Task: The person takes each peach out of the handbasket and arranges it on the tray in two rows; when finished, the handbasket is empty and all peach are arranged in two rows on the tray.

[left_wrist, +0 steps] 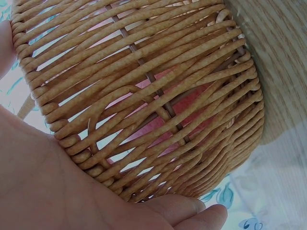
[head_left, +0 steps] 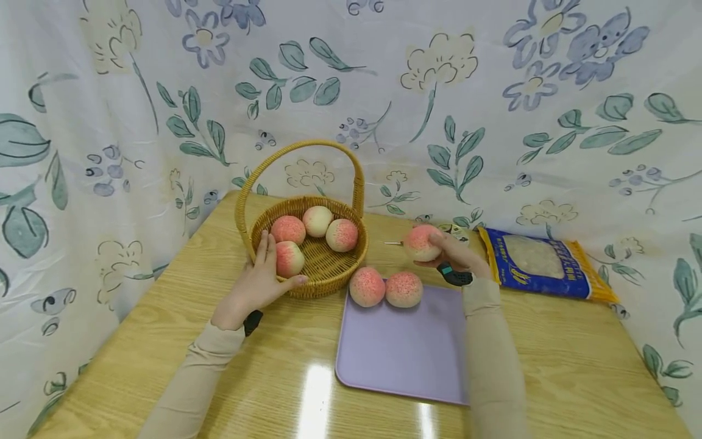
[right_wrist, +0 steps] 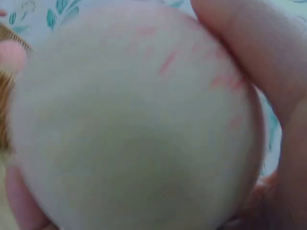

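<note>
In the head view my right hand [head_left: 456,251] holds a pink-and-cream peach [head_left: 420,242] in the air behind the tray. Seen from the right wrist, this peach [right_wrist: 134,120] fills most of the view, between the thumb and fingers. My left hand [head_left: 256,286] rests on the near left rim of a wicker basket [head_left: 329,285], fingers extended and thumb along the front rim. The left wrist view has the palm [left_wrist: 53,177] against the woven side [left_wrist: 144,96]. Inside the basket are several peaches [head_left: 318,221], one beside the left fingers.
A purple tray [head_left: 403,347] lies right of the basket, with two peaches [head_left: 367,286] [head_left: 404,289] side by side at its back edge. A blue-and-yellow packet [head_left: 540,265] lies at the back right. Behind the right hand is a partly hidden round item [head_left: 454,231]. Floral cloth hangs behind the table.
</note>
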Tool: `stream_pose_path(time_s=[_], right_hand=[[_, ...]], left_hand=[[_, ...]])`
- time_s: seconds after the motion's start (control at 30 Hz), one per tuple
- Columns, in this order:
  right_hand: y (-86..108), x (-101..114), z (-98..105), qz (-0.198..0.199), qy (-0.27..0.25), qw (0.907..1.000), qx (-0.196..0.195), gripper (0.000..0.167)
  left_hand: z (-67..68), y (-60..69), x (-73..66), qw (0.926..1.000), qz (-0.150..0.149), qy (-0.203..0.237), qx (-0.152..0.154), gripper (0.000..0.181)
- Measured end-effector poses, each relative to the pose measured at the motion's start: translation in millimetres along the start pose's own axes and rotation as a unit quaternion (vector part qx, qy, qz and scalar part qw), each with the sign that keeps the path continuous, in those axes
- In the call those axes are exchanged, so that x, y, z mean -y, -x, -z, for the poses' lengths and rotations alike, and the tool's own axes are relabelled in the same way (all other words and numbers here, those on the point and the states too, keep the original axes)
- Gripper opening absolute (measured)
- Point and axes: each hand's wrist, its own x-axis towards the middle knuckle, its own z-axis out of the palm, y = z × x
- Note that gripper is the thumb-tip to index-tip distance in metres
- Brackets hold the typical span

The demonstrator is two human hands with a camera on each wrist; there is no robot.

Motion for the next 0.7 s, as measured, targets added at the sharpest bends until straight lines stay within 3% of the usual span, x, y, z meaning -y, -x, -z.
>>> stream_pose_path(time_s=[0.13, 0.2, 0.37, 0.43, 0.6, 0.7], right_hand=[[26.3, -16.2, 12.6, -0.035, 0.030, 0.9988, -0.016, 0.076], [36.7, -24.7, 16.0, -0.048, 0.021, 0.9985, -0.014, 0.061], [53.3, -46.9, 18.0, -0.026, -0.031, 0.9990, 0.019, 0.034], [55.2, -54.4, 16.8, -0.015, -0.032, 0.9989, 0.033, 0.036], [52.9, -60.4, 11.0, -0.038, -0.015, 0.9985, 0.037, 0.051], [49.9, -58.3, 10.9, -0.051, 0.032, 0.9978, 0.028, 0.061]], left_hand=[[-1.3, -0.3, 0.5, 1.0000, -0.001, 0.002, -0.002, 0.118], [-1.2, -0.5, 0.6, 1.0000, -0.003, 0.004, -0.004, 0.118], [0.3, 0.8, -1.9, 1.0000, -0.001, 0.006, -0.002, 0.118], [0.9, 1.5, -2.9, 1.0000, 0.002, 0.005, -0.001, 0.117], [1.4, 1.2, -2.8, 1.0000, 0.008, 0.003, 0.004, 0.117], [2.3, 0.6, -2.1, 0.9999, 0.008, 0.005, 0.004, 0.117]])
